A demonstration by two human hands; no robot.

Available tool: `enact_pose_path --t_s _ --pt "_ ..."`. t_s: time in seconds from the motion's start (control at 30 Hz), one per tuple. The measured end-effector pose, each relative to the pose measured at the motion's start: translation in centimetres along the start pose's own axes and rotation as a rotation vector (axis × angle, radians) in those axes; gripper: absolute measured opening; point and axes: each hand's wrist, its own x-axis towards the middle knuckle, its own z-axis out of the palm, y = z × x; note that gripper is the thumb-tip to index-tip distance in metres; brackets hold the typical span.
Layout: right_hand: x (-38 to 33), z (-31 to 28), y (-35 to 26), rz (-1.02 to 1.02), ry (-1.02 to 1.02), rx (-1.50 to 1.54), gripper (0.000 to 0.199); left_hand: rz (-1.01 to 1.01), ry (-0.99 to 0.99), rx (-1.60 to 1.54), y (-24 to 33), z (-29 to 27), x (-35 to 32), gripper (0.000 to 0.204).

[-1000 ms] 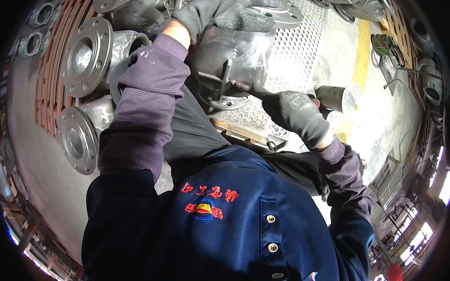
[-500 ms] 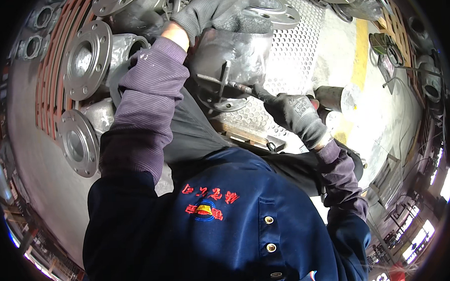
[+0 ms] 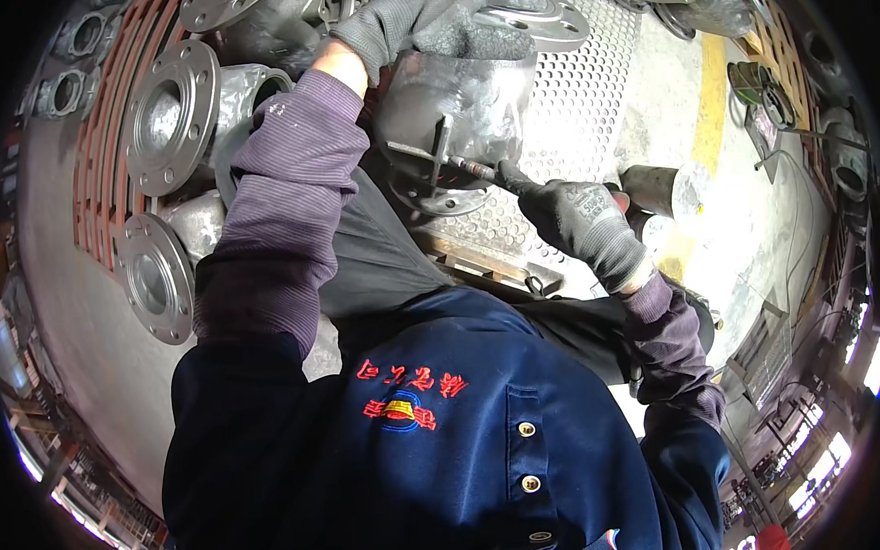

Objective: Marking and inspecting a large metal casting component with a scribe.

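A grey flanged metal pipe fitting (image 3: 458, 100) stands in front of me, with a round flange at its upper end and another low down. My left hand (image 3: 397, 24), in a grey glove, is closed over its top beside the upper flange (image 3: 548, 24). My gloved right hand (image 3: 584, 221) is wrapped round a hammer-like tool (image 3: 470, 168) with a ribbed shaft and a metal crosspiece. The crosspiece lies against or just before the fitting's lower side; contact cannot be told. The fist hides most of the handle. Something small and red shows behind that hand.
More flanged fittings (image 3: 168, 120) stand at the left by a red slatted rack (image 3: 115, 141). A perforated metal plate (image 3: 584, 86) lies under the work. Short pipe pieces (image 3: 650, 188) lie right of my right hand, near a yellow floor stripe (image 3: 710, 101).
Almost nothing differs. The tool and my right hand have shifted very slightly to the right; my left hand stays over the fitting's top.
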Motion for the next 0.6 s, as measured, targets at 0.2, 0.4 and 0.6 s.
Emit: enact_pose_path --t_s 0.2,0.4,0.6 --pt "-0.7 0.7 0.7 0.066 0.025 0.104 0.016 0.026 0.006 0.007 -0.2 -0.1 -0.3 0.055" --pt "-0.5 1.2 0.2 0.077 -0.031 0.126 0.033 0.055 0.015 0.025 -0.6 -0.7 -0.6 0.055" --pt "-0.4 1.2 -0.2 0.107 -0.084 0.083 0.047 0.106 0.024 0.022 -0.5 -0.4 0.1 0.055"
